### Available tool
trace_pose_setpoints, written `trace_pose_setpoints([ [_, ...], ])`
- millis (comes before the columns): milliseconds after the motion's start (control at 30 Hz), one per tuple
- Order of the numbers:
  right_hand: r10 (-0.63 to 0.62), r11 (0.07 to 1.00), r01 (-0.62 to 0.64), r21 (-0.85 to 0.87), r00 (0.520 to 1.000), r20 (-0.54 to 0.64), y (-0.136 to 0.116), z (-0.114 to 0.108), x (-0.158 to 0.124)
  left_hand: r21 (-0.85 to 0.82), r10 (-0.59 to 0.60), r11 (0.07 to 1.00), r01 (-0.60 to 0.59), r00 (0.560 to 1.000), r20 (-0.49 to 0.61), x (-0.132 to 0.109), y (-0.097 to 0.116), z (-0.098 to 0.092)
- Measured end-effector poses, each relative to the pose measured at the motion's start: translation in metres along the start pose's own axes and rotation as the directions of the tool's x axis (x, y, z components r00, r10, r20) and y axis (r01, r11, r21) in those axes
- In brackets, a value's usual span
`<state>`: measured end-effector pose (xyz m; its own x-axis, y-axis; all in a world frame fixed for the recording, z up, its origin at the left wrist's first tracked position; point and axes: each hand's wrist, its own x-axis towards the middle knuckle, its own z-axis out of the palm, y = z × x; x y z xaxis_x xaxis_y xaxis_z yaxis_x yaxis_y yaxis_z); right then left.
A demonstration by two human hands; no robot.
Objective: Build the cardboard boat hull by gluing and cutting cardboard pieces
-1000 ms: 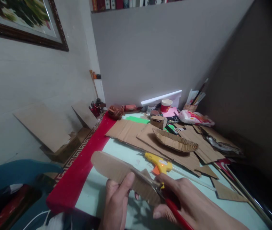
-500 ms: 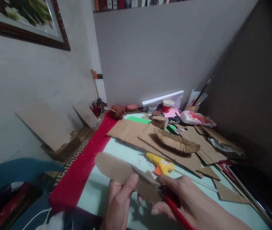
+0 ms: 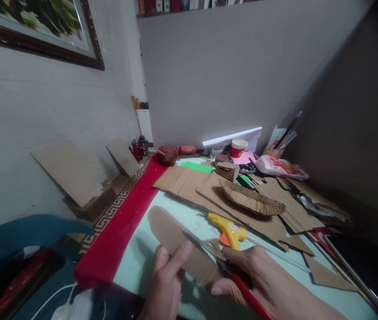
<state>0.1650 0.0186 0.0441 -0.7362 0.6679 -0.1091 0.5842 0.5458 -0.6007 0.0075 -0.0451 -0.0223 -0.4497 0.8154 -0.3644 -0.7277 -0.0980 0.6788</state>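
Observation:
My left hand (image 3: 169, 278) pinches a long cardboard piece (image 3: 166, 231) with a rounded far end, thumb on top and fingers beneath. Red-handled scissors (image 3: 247, 291) are gripped in my right hand (image 3: 259, 275). Their blades lie along the right edge of the cardboard piece, with a small offcut flap beside them. Just beyond my hands, a yellow glue gun (image 3: 228, 227) with an orange trigger lies on its side. Behind it a boat-shaped cardboard shell (image 3: 251, 198) rests on flat cardboard sheets (image 3: 178, 181).
A red paper cup (image 3: 238, 149), a small cardboard box shape (image 3: 227, 170) and a plastic packet (image 3: 280, 167) stand at the back. Cardboard scraps (image 3: 331, 272) and a dark flat device (image 3: 359, 266) lie to the right. A blue chair (image 3: 42, 224) stands at the left.
The cardboard piece has turned slightly, its rounded end now pointing more away from me. The scissors stay at its right edge. The whole view has shifted a little.

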Motion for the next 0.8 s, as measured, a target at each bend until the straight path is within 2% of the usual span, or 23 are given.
trace_pose_setpoints([
  [100,-0.002,1.0,0.002,0.001,1.0,-0.028,0.002,0.002,0.001,-0.022,0.032,0.999,-0.032,0.999,-0.022,0.005,0.006,-0.002],
  [267,-0.03,0.999,0.031,0.009,0.995,-0.093,0.004,0.006,0.006,0.029,0.099,0.994,-0.101,0.992,0.08,0.007,0.005,-0.002],
  [433,-0.013,1.0,0.013,-0.001,0.999,-0.045,0.006,0.007,0.01,0.041,0.108,0.993,-0.109,0.994,0.013,0.001,-0.001,0.0],
  [633,-0.029,0.999,0.028,-0.033,0.999,-0.022,0.006,0.008,0.011,0.018,0.071,0.997,-0.071,0.997,0.018,0.001,-0.001,0.003],
  [800,-0.027,1.0,0.027,0.007,0.999,-0.044,0.002,0.008,0.012,0.027,0.076,0.997,-0.075,0.996,-0.043,-0.001,-0.005,0.0],
])
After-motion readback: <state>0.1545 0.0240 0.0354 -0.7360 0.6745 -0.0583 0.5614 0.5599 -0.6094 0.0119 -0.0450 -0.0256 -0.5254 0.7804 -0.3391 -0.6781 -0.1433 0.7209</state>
